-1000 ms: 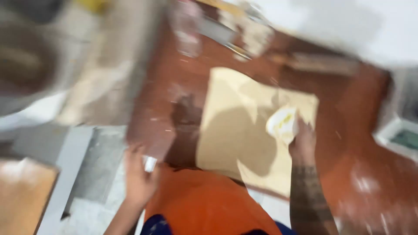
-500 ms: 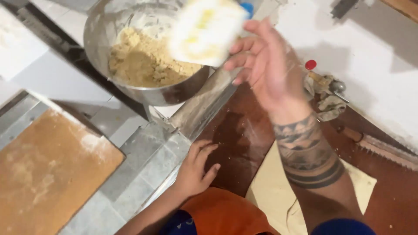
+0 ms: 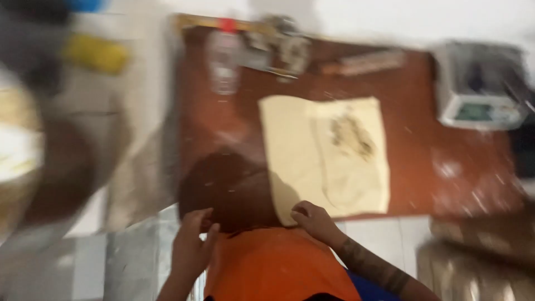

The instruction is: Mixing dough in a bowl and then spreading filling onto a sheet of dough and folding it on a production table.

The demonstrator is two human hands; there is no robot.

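Observation:
The view is blurred by motion. A pale rolled-out sheet of dough (image 3: 326,153) lies on the reddish-brown worktop (image 3: 446,184), with a streak of brownish crumbly filling (image 3: 351,134) on its upper right part. My right hand (image 3: 315,220) rests with curled fingers on the near left corner of the sheet. My left hand (image 3: 192,245) is at the near edge of the worktop, fingers apart, holding nothing. An orange garment (image 3: 276,265) fills the space between my forearms.
A clear plastic bottle with a red cap (image 3: 224,56) stands at the back of the worktop, beside blurred small items (image 3: 278,47). A wooden rolling pin (image 3: 362,61) lies at the back. A white scale (image 3: 482,89) sits right. A blurred bowl (image 3: 16,145) is left.
My right hand has come down from the metal bowl with the pale scraper to the dough's near corner. Filling now lies on the sheet. The view swung back to the worktop.

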